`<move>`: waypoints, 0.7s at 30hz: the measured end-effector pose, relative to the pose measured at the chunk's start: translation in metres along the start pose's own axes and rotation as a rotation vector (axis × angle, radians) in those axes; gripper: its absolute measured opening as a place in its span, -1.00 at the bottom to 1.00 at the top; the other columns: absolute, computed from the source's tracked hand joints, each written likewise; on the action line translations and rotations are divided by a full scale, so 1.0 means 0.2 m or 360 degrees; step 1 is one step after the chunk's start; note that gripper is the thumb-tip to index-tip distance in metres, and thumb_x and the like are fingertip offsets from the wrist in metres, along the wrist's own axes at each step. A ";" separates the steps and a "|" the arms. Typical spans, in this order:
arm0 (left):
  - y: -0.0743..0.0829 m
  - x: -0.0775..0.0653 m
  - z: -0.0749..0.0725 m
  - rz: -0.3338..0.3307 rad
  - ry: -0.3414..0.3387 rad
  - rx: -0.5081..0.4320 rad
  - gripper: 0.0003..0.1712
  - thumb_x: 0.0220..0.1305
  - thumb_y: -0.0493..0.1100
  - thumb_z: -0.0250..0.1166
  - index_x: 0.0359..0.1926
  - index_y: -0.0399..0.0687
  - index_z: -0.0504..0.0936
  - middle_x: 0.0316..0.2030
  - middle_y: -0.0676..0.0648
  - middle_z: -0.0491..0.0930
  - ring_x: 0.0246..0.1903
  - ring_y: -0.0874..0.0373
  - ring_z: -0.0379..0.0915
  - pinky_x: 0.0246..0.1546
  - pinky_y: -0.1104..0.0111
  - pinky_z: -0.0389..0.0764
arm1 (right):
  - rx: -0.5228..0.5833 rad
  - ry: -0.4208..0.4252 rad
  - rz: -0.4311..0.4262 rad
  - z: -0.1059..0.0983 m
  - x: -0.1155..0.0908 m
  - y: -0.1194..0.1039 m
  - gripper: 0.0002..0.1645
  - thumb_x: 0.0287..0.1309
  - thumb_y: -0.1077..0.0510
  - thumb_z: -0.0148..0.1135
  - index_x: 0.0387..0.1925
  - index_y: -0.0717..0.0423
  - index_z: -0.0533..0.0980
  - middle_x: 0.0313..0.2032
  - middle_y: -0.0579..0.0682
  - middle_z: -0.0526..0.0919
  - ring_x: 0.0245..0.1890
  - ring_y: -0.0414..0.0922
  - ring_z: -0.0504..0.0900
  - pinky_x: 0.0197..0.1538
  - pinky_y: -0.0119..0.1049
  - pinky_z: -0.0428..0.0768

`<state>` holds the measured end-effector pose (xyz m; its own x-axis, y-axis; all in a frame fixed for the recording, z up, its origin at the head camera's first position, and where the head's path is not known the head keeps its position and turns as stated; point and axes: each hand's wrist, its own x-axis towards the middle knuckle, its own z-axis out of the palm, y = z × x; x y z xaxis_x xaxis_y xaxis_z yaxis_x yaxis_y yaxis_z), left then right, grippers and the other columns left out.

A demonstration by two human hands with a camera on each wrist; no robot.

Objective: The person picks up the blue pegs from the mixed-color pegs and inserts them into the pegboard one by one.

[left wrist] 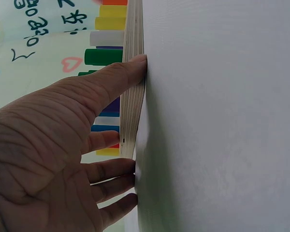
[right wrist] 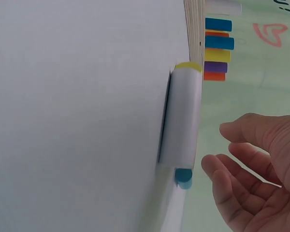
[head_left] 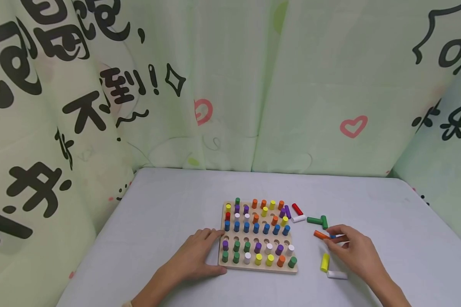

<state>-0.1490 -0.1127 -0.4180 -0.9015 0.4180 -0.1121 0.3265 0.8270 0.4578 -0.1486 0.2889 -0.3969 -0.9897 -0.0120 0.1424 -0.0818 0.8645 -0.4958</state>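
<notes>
A wooden pegboard (head_left: 253,238) with rows of coloured pegs lies on the table. My left hand (head_left: 196,256) rests at its near left corner. In the left wrist view the straight thumb presses the board's plywood edge (left wrist: 132,106), with the other fingers spread along the adjoining side. Right of the board, my right hand (head_left: 351,249) hovers over an orange peg (head_left: 319,234) and a blue peg (head_left: 332,236), fingertips close above them. The right wrist view shows a gap between thumb and fingers, with nothing in it; a white peg (right wrist: 181,118) lies in front of the blue one.
Beyond the right hand lie two green pegs (head_left: 314,220), a red peg (head_left: 297,209), a white peg (head_left: 298,218) and a purple peg (head_left: 287,212). Nearer are a yellow peg (head_left: 324,262) and another white peg (head_left: 336,275). A printed curtain (head_left: 230,140) surrounds the white table (head_left: 169,200).
</notes>
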 end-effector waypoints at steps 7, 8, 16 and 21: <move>0.00 0.00 0.00 -0.0004 -0.0010 0.0005 0.06 0.03 0.38 0.51 0.46 0.08 0.36 0.27 -0.13 0.49 0.25 -0.05 0.39 0.31 -0.05 0.46 | -0.0031 -0.0013 0.0027 -0.02 0.01 0.04 -0.63 0.18 0.18 0.45 -0.02 0.27 0.60 -0.12 0.18 0.73 -0.22 0.01 0.73 -0.23 -0.19 0.71; 0.00 0.00 0.00 -0.0005 -0.0011 0.0008 0.06 0.03 0.38 0.51 0.46 0.08 0.36 0.28 -0.13 0.48 0.25 -0.05 0.39 0.31 -0.05 0.46 | -0.0034 -0.0019 0.0034 -0.02 0.02 0.04 -0.63 0.19 0.18 0.44 -0.02 0.27 0.60 -0.12 0.20 0.73 -0.22 0.02 0.73 -0.22 -0.15 0.72; 0.00 0.00 0.00 -0.0002 -0.0005 0.0014 0.06 0.02 0.38 0.51 0.46 0.08 0.36 0.29 -0.13 0.48 0.25 -0.06 0.39 0.31 -0.05 0.46 | -0.0068 -0.0061 0.0111 -0.03 0.06 0.08 -0.60 0.24 0.12 0.39 0.00 0.32 0.59 -0.09 0.26 0.71 -0.18 0.12 0.72 -0.20 -0.01 0.72; 0.00 0.00 0.00 0.0006 -0.0003 0.0024 0.06 0.03 0.38 0.51 0.46 0.07 0.36 0.27 -0.12 0.49 0.23 -0.04 0.40 0.30 -0.04 0.48 | -0.0086 -0.0096 0.0132 -0.03 0.09 0.11 -0.59 0.22 0.14 0.40 0.00 0.34 0.59 -0.10 0.26 0.71 -0.19 0.10 0.71 -0.22 -0.05 0.70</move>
<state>-0.1496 -0.1129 -0.4185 -0.8998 0.4216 -0.1119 0.3342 0.8311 0.4445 -0.1684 0.3108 -0.3997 -0.9982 0.0322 0.0502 0.0057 0.8896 -0.4568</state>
